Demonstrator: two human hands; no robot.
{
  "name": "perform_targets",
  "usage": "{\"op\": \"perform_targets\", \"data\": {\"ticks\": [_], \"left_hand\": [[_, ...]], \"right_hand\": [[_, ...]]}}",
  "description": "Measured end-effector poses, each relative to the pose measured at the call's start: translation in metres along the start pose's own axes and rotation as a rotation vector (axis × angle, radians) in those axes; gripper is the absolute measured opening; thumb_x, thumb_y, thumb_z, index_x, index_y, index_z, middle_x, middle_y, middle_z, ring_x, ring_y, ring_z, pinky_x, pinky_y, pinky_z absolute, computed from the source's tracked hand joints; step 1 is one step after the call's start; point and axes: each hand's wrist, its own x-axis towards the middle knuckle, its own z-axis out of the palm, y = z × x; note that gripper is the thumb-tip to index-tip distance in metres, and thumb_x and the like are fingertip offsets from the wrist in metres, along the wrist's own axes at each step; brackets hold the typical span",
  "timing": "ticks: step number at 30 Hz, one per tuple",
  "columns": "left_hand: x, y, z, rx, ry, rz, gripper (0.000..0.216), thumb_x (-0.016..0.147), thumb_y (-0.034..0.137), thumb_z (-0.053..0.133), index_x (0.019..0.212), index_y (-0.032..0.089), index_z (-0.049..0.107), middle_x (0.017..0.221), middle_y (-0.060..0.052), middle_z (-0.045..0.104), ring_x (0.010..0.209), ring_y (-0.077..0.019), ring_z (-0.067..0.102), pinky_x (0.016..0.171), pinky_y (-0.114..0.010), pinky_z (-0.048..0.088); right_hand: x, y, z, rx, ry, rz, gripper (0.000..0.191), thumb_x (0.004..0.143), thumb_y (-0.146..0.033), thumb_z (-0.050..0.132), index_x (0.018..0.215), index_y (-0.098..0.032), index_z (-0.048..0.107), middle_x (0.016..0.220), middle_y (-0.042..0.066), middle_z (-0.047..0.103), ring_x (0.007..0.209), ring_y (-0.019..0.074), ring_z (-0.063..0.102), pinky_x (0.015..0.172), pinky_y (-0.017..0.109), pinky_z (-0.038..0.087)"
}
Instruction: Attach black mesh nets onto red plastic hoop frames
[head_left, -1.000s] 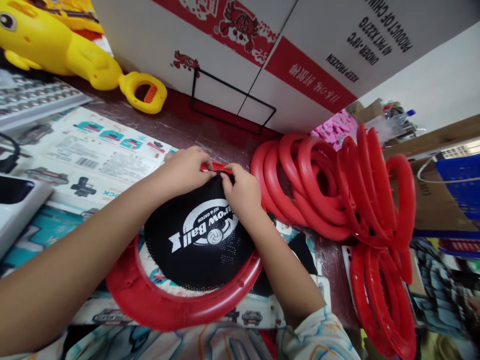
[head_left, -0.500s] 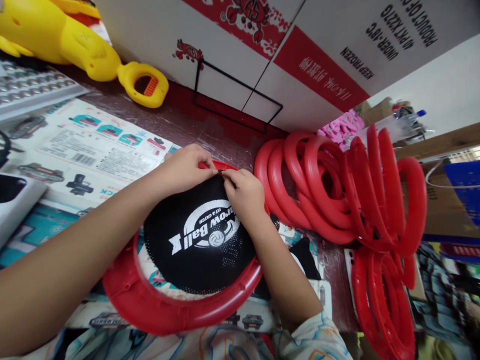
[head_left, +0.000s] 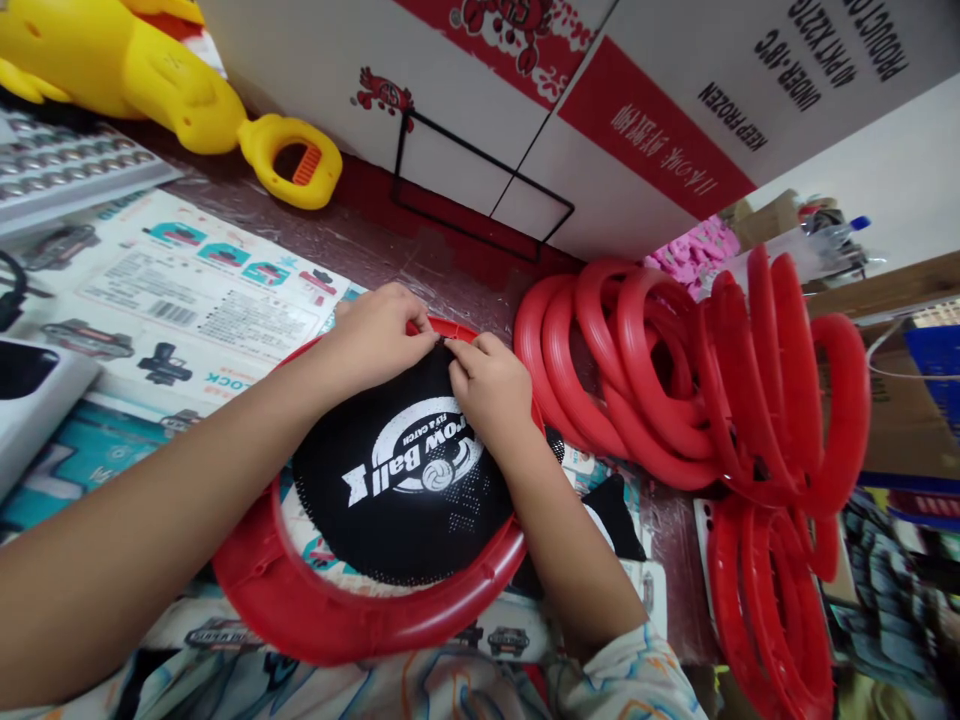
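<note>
Where the far rim of the red plastic ring curves under the fingers, both hands meet: the left hand and the right hand each pinch the top edge of the black mesh disc, fingertips pressed together on the fabric right at the rim. The two pinches sit just beside one another, almost touching, over the ring's far edge.

The mesh disc (printed in white with a ball logo and lettering that reads upside down from this view) lies inside the ring, its upper edge at the rim under the fingers, its lower edge loose and well short of the near rim — a crescent of printed cardboard shows through the gap. The ring lies flat on the printed packaging sheets that cover the dark red tabletop.

To the right, a heap of identical red rings leans in a row, some nearly upright, with more below them at the table's edge. A scrap of black mesh lies between the right forearm and that heap. Behind stands a white-and-red carton marked "KEEP FROZEN" — a thin black wire frame rests against it. A yellow toy lies at the far left, beside a grey tray of small round pieces.
</note>
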Motion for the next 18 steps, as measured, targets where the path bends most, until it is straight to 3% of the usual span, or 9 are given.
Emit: {"op": "perform_targets", "data": {"ticks": [6,12,18], "left_hand": [[0.001,0.003,0.002,0.025,0.025,-0.036,0.015,0.079,0.03,0.057,0.07,0.021,0.067,0.11,-0.008,0.07,0.107,-0.0314,0.062,0.098,-0.05,0.045],[0.0,0.004,0.002,0.036,0.03,-0.043,0.014,0.077,0.028,0.058,0.07,0.021,0.067,0.108,-0.01,0.069,0.103,-0.034,0.063,0.096,-0.052,0.046],[-0.006,-0.006,0.001,-0.012,0.035,0.108,0.022,0.082,0.025,0.055,0.099,0.024,0.067,0.119,-0.008,0.066,0.116,-0.031,0.058,0.103,-0.05,0.042]], "right_hand": [[-0.002,-0.003,-0.001,-0.023,-0.026,-0.023,0.035,0.101,-0.02,0.041,0.117,-0.018,0.073,0.101,0.013,0.067,0.091,0.0233,0.058,0.07,0.031,0.039],[-0.003,0.0,-0.007,0.098,-0.02,0.018,0.031,0.098,-0.017,0.048,0.118,-0.017,0.071,0.103,0.012,0.07,0.094,0.0238,0.062,0.075,0.032,0.044],[-0.001,0.017,-0.019,0.288,0.043,0.159,0.024,0.1,-0.026,0.051,0.099,-0.017,0.073,0.093,0.006,0.074,0.086,0.0186,0.066,0.077,0.029,0.049]]}}
